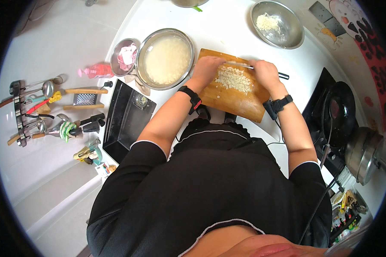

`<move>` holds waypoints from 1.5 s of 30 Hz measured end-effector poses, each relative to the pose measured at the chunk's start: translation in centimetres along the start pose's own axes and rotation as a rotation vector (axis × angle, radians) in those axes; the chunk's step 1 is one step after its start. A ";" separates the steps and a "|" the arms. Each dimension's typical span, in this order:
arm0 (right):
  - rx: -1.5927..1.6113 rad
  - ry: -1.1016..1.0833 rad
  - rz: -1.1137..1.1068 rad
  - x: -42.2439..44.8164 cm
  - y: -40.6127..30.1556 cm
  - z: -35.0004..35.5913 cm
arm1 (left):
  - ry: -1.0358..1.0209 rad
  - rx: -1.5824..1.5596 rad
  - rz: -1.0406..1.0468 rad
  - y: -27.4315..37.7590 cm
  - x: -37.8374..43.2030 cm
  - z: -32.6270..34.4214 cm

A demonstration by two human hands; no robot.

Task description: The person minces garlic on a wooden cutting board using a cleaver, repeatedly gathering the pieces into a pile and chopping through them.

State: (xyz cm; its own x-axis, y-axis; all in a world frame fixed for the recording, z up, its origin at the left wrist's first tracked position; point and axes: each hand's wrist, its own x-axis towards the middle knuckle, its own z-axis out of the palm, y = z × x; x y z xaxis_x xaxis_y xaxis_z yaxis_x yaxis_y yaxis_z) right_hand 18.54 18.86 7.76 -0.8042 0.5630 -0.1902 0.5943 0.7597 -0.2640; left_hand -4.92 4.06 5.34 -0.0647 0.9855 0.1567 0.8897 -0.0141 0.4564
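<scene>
A kitchen knife (239,64) lies crosswise over a wooden cutting board (233,106). My right hand (264,72) grips it where blade meets handle, and the black handle sticks out past the hand to the right. At the blade's other end is my left hand (207,68), its fingers on the blade near the tip; their exact hold is hidden. Finely chopped pale pieces (234,79) are spread on the board just below the blade, and a few bits lie apart from the pile.
Left of the board stands a steel basin (167,59) of cloudy liquid, beside a small bowl of raw meat (127,57). A steel bowl (286,30) with chopped bits sits back right. The sink (128,119) is at left, a black wok (339,112) on the cooktop at right.
</scene>
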 end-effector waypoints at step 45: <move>0.219 -0.014 -0.019 -3.6 0.5 3.4 | -0.185 -0.035 0.040 1.1 -1.2 0.8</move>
State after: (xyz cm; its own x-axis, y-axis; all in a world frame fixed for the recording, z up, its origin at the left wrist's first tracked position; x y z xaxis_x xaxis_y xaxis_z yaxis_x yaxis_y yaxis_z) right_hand 21.69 16.10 5.13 -0.8164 0.5434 -0.1954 0.5647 0.6805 -0.4669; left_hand -3.48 2.96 4.94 0.0574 0.9983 0.0126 0.8736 -0.0564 0.4833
